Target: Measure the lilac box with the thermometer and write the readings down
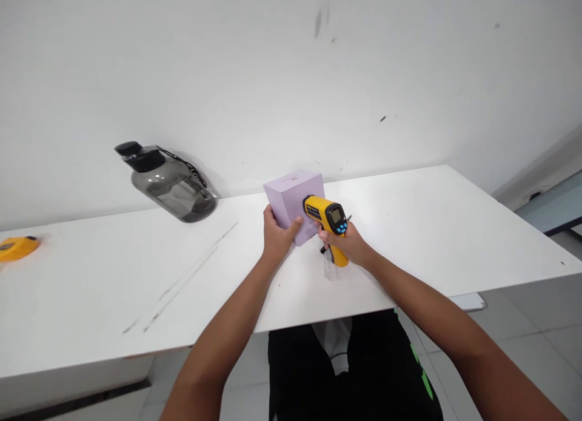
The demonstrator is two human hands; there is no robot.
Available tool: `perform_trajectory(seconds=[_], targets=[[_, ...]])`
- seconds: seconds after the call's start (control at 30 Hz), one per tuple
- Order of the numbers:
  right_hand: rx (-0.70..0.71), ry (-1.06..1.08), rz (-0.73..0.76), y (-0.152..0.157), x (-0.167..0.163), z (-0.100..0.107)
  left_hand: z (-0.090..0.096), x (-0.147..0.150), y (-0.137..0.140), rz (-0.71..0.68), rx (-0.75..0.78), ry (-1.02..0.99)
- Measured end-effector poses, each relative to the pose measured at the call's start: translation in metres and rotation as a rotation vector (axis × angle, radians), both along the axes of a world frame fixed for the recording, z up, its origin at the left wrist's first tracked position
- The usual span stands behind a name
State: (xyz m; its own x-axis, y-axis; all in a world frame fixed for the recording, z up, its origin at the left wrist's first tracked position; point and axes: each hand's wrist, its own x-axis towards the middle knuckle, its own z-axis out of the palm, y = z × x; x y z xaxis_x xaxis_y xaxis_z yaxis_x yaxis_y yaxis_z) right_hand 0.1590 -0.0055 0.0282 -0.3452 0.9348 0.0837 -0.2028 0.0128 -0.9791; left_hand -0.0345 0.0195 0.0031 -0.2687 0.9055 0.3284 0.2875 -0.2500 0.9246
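Observation:
A lilac box (pixel 291 197) is on the white table near the wall, with my left hand (pixel 278 236) closed around its lower left side, thumb across the front face. My right hand (pixel 348 240) grips the handle of a yellow and black infrared thermometer (pixel 321 209). The thermometer's nose is up against or very near the box's right-hand face; I cannot tell whether they touch. Its small screen and blue buttons face me. A clear tag or strip (pixel 331 268) shows below the handle.
To the left, a grey see-through water bottle (pixel 177 188) with a black lid and strap stands against the wall. A yellow-orange object (pixel 18 248), partly cut off, lies at the far left of the white table (pixel 409 239). The table's front edge runs just before my lap.

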Motion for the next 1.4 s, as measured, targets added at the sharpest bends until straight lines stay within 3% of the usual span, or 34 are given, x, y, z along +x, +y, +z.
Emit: perform_trajectory(seconds=[0.6, 1.13, 1.23, 1.4], targets=[[-0.068, 0.010, -0.018, 0.001, 0.000, -0.006, -0.001, 0.001, -0.001, -0.006, 0.013, 0.032], [0.011, -0.071, -0.002, 0.001, 0.002, -0.010, 0.001, 0.003, -0.002, -0.024, 0.013, -0.020], [0.115, -0.171, -0.109, -0.001, 0.000, -0.009, 0.002, 0.005, -0.003, -0.005, -0.010, -0.025], [0.326, -0.356, -0.491, -0.001, -0.003, -0.013, 0.001, 0.006, -0.001, 0.070, -0.002, 0.018]])
